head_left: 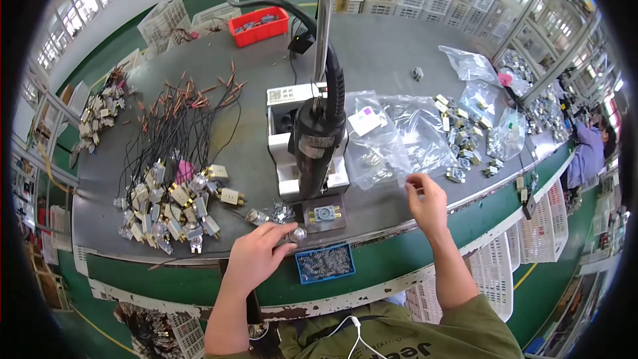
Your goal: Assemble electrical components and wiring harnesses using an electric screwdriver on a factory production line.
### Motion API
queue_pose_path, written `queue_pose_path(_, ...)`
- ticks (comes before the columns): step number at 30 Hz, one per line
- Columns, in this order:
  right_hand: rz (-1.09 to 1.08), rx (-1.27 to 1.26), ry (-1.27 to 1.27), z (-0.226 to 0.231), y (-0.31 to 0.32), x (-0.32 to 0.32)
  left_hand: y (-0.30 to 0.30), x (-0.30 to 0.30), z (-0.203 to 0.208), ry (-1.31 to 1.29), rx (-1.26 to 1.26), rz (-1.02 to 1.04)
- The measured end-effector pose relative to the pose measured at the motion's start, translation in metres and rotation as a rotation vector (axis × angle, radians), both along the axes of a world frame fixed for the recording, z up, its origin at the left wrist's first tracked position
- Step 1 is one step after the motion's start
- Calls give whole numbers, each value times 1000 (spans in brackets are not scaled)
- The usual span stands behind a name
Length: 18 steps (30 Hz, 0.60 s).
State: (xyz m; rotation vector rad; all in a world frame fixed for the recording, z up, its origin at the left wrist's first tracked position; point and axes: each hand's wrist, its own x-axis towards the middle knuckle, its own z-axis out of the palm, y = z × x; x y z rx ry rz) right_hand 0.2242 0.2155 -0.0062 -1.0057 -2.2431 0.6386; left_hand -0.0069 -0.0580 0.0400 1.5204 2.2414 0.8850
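My left hand (256, 256) is at the table's front edge, thumb and forefinger closed on a small round part (298, 234), shiny and partly clear. Beside those fingers lie a silvery part (256, 217) and a little heap of small metal pieces (283, 212). My right hand (428, 205) hovers at the near edge of a clear plastic bag (382, 166), fingers curled and pressed together; what they hold, if anything, is too small to make out. Between the hands, a grey rectangular part with brass ends (324, 213) sits on a metal block under a black upright power screwdriver (314, 153).
A blue tray of small screws (325, 263) stands at the front edge. On the left lie several wired grey-and-cream parts (174, 209) with black cables (179, 123). Loose metal parts (465, 136) cover the right. Farther back is a red bin (259, 26). A person (590, 149) sits far right.
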Motion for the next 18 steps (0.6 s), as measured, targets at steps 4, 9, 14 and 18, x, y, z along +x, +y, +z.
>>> queue_pose_path(4,-158,182,-159,-14,36,36,0,-3,-2,18,-10,-11)
queue_pose_path(9,-137,391,-153,-21,58,30,8,-2,1,-5,-15,-20)
queue_pose_path(14,-164,315,-189,-18,66,27,6,4,6,-18,-38,-21)
queue_pose_path(18,-169,253,-83,9,35,26,-3,5,0,-16,-39,6)
